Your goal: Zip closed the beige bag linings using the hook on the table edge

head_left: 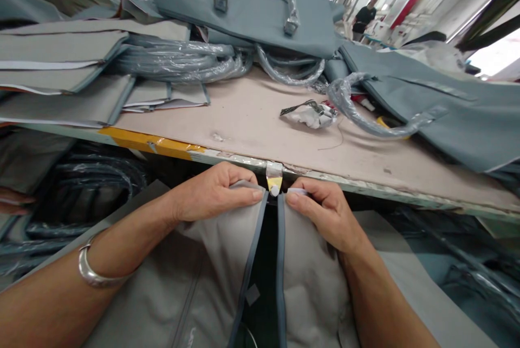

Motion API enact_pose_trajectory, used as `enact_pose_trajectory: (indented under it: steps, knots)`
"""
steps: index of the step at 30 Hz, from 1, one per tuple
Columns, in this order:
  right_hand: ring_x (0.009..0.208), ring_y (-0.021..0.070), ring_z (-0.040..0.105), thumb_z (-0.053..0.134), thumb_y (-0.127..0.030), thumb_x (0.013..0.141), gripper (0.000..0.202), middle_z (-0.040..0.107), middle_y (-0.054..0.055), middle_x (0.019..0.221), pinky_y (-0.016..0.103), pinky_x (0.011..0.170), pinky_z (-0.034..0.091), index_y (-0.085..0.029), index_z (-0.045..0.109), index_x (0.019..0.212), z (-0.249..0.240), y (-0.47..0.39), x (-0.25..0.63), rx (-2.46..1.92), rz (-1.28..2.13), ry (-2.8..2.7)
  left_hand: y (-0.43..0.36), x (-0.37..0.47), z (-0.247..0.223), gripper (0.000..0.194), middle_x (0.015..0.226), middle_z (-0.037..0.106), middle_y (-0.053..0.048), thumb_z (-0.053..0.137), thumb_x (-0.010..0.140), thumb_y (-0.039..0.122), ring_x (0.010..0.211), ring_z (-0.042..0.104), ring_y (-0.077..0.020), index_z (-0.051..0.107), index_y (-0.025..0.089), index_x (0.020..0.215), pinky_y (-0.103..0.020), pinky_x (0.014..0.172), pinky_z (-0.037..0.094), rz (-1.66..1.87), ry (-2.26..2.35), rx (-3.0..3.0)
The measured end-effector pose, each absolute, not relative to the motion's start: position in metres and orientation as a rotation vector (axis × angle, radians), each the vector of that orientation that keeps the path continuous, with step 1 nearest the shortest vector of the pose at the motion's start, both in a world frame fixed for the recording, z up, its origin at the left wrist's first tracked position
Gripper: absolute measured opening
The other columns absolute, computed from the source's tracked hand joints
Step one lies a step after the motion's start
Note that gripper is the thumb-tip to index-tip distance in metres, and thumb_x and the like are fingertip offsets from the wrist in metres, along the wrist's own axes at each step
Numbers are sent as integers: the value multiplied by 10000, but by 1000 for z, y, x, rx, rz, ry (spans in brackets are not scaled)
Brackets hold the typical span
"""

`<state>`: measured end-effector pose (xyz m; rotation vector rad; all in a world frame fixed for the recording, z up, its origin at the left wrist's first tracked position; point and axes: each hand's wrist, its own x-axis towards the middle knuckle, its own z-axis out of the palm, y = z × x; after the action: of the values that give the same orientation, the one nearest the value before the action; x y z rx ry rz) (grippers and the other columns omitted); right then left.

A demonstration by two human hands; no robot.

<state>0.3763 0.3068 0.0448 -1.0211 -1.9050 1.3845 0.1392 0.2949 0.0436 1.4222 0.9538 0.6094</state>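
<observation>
- Pinching the gray fabric piece by the tops of its two edges, my hands are closed on cloth, one each side of the metal tab.
- My left hand has thumb and fingers clamped on the cloth just left of the tab, at the top of the left piped edge.
- My right hand grips just right of the tab, at the top of the right piped edge, with a white strip between thumb and fingers.
- Both thumb tips are about equally near the tab; neither hand has the shorter way to it, and the hands are apart, with the tab between them.
- The fabric piece hangs from my grip on my side of the tab, below it. Its two edges run long from the tab toward me, closest together at the tab and spreading lower down.
- That narrow upper gap, lined up with the tab, is the relation I judge matters most.
- I can't quite tell whether either edge touches the tab or only sits beside it.
- Beyond the tab, the surface carries a crumpled wrapper, with a blue-gray bag farther back.
</observation>
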Motion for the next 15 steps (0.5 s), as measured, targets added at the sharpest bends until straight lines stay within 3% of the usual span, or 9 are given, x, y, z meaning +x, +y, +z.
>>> enact_pose_trajectory:
  steps: [15]
  knots:
    - [565,80,352,623,-404,900,340,419,-30,621,206,505,269,-138,564,697,48,311,374,-1009,1374,-1956,306,131,47,316,609,441,29,645,843,423,536,338,-61,635,116,773,-155,467,252,538,943,1514]
